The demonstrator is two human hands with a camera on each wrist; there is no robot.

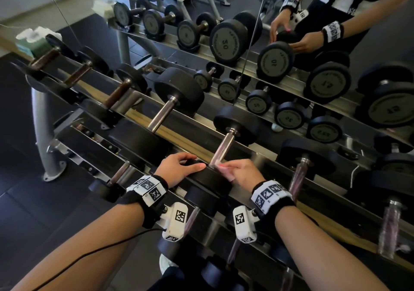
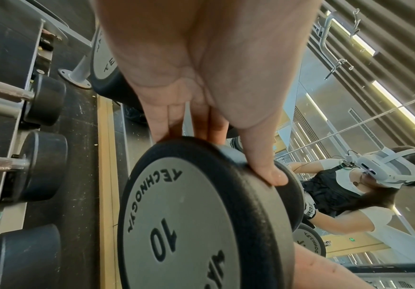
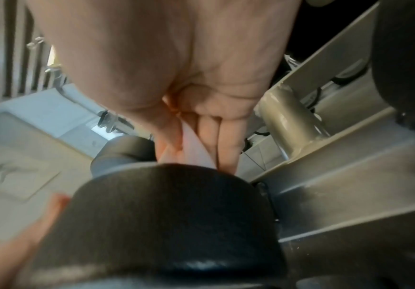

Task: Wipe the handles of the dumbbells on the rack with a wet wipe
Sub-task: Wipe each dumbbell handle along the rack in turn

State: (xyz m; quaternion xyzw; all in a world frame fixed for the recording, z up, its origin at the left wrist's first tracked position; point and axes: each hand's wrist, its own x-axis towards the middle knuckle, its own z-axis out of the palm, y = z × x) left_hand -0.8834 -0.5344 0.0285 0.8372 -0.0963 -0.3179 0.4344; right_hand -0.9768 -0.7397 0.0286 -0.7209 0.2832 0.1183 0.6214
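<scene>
My right hand [image 1: 244,171] pinches the wet wipe [image 1: 225,171], seemingly against the handle [image 1: 224,147], whose axis runs straight away from it; my left hand [image 1: 179,167] clasps the near head [image 1: 208,177].

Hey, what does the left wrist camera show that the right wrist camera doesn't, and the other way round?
Only the left wrist view: the dumbbell end plate marked 10, the left hand gripping its rim, and the mirror reflecting the person. Only the right wrist view: the wet wipe pinched by the right hand at the head's far edge. Both: the dumbbell's black head and the metal rack.
</scene>
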